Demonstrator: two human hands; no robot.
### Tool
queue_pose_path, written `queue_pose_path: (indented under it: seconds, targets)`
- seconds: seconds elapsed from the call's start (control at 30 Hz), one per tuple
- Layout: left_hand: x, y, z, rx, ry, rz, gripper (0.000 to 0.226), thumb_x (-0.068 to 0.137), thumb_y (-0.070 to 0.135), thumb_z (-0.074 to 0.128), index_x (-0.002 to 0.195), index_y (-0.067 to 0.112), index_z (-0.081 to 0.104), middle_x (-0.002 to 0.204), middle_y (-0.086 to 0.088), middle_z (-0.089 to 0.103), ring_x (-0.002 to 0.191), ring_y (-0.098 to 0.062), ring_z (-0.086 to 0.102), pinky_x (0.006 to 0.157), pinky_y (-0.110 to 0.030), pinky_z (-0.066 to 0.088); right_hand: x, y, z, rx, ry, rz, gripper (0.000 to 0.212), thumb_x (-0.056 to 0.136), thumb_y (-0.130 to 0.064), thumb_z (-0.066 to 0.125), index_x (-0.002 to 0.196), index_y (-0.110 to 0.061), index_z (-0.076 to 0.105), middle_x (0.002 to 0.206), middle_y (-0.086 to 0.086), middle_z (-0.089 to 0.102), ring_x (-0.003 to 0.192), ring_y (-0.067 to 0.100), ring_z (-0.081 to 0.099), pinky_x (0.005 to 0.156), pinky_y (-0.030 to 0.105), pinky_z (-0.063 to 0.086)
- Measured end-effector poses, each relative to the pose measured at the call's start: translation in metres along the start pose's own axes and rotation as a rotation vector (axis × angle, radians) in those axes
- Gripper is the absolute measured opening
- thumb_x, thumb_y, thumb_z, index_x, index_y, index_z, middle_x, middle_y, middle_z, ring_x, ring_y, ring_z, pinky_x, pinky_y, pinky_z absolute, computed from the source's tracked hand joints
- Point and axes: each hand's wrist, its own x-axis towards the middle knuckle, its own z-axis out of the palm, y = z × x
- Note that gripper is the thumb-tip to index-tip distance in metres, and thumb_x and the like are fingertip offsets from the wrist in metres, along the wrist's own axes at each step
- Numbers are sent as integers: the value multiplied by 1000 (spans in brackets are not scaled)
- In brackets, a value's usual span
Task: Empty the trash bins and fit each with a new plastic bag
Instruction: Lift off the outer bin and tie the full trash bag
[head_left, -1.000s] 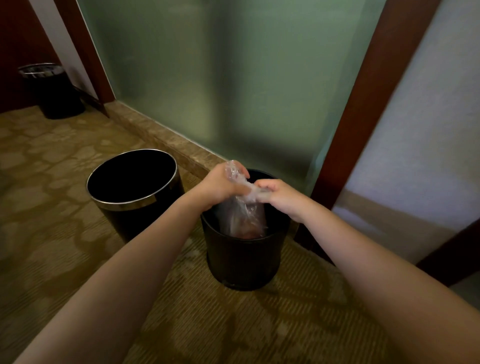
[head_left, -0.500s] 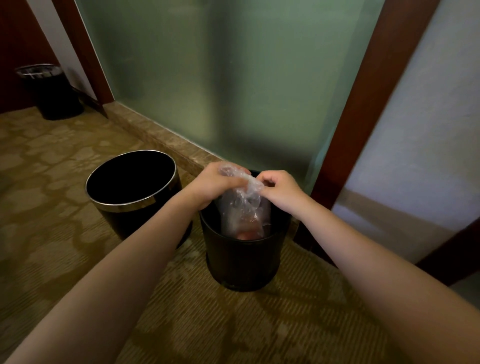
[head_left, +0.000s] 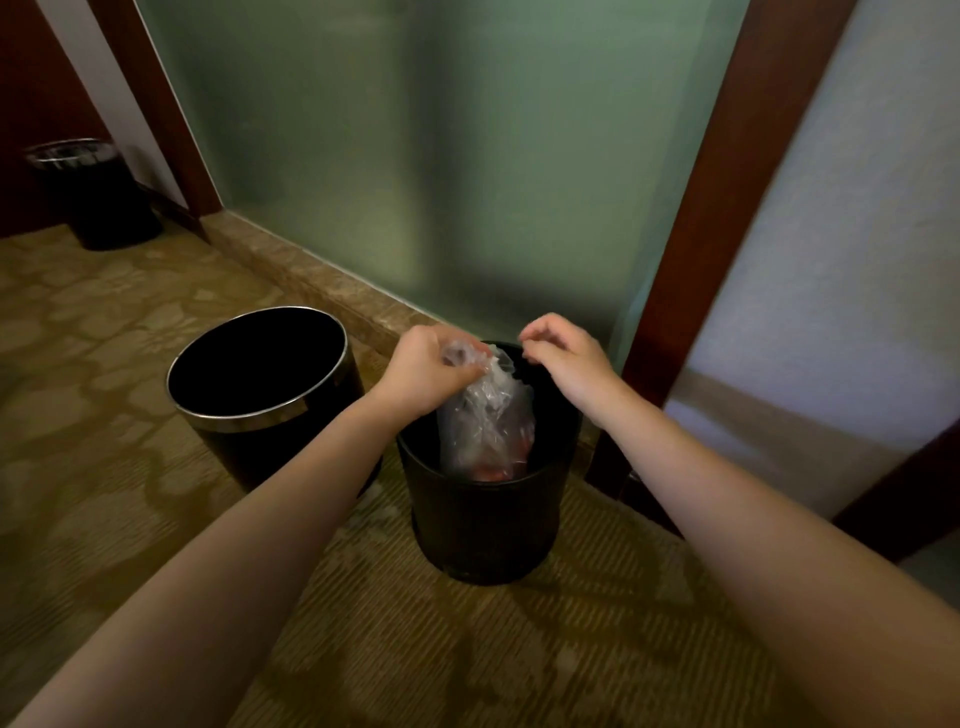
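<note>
A: Quick check, where are we w/ the bins?

B: Mid-emptying, we'd say. Our left hand (head_left: 428, 370) clenches the bunched neck of the clear bag (head_left: 488, 421). The bag's body hangs inside the small black bin (head_left: 488, 525), w/ something reddish at the bottom.

A: And the other hand?

B: Our right hand (head_left: 567, 358) hovers over the bin's far rim, near the bag but apart from it. Fingers are loosely curled, and we see nothing in them.

A: So the old liner isn't out yet?

B: No, most of it sits below the rim. Next move, as we judge it: lift straight up by the neck and keep it pinched so nothing spills. The film looks thin, so a snag on the rim could tear it. The right hand could steady the bin.

A: Other bins?

B: The silver-rimmed bin (head_left: 260, 387) stands just left on the carpet (head_left: 104, 467), unlined as far as we can tell, so it prob. needs a fresh bag. A third bin (head_left: 91, 195) sits far back left, too dim to judge. No new bags in view.
</note>
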Motion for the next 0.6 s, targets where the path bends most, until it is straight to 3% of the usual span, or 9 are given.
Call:
queue_pose_path:
  seconds: [0.07, 0.13, 0.23, 0.37, 0.5, 0.6]
  targets:
    - [-2, 3, 2, 96, -21, 79, 11, 77, 8, 76, 88, 10, 75, 94, -5, 72, 88, -17, 66, 79, -28, 52, 3, -1, -3, 55, -129, -7, 35, 94, -2, 51, 118, -25, 62, 110, -3, 61, 102, 12, 57, 83, 19, 42]
    - [-4, 5, 4, 136, -35, 156, 11, 77, 9, 76, 88, 11, 76, 95, -5, 72, 88, -17, 67, 81, -28, 51, 2, -3, 0, 116, -264, 13, 47, 92, 7, 46, 126, -23, 59, 113, -2, 62, 98, 6, 56, 75, 9, 42]
    - [-8, 5, 6, 135, -55, 201, 12, 75, 9, 77, 87, 13, 76, 93, -1, 73, 86, -14, 68, 80, -27, 52, -1, -5, 6, 71, -355, 75, 38, 88, 10, 48, 102, -18, 69, 89, -4, 67, 77, 2, 59, 66, 7, 44]
    - [-9, -1, 1, 171, -9, 235, 13, 72, 12, 81, 85, 13, 77, 89, 3, 65, 88, -14, 61, 79, -27, 49, 0, 1, 5, -6, -375, 81, 25, 89, -2, 56, 73, -19, 63, 72, -7, 59, 73, 8, 53, 72, 23, 40]
    - [-12, -6, -8, 99, 68, 114, 10, 74, 6, 78, 77, 14, 73, 79, 5, 61, 75, -10, 60, 73, -23, 48, -1, 4, 2, -54, -326, 31, 21, 94, -12, 57, 74, -16, 61, 75, -9, 60, 77, 9, 54, 75, 26, 40]
    - [-13, -12, -12, 131, 64, -6, 21, 76, 8, 77, 66, 22, 64, 65, 12, 61, 60, -1, 56, 64, -18, 46, 0, 7, -2, -297, -216, -75, 20, 94, -17, 54, 76, -13, 62, 81, -7, 64, 83, 16, 60, 76, 34, 45]
